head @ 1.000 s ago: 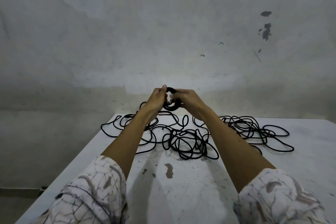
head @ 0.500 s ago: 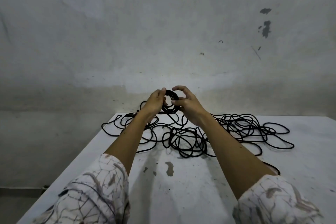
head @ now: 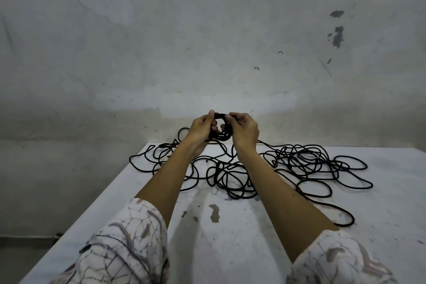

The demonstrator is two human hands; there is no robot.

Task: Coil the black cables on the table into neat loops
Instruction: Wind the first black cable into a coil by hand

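A small coil of black cable [head: 224, 135] is held up above the far edge of the white table [head: 230, 237]. My left hand [head: 201, 130] grips the coil's left side, thumb on top. My right hand [head: 244, 131] pinches the cable at the coil's top right, fingers curled round it. From the coil the cable runs down into a loose black tangle [head: 232, 180] on the table between my forearms. A larger tangle [head: 306, 163] spreads to the right, and one loop [head: 343, 217] trails toward the near right.
A stained white wall [head: 207, 41] rises right behind the table. The table's left edge [head: 96, 203] drops to the floor. Dark stains [head: 214, 213] mark the tabletop near the middle.
My right hand's fingers, spread half a second ago, have curled back onto the cable at the coil's top. The tangle on the table has shifted slightly, and a loop now shows at the near right.
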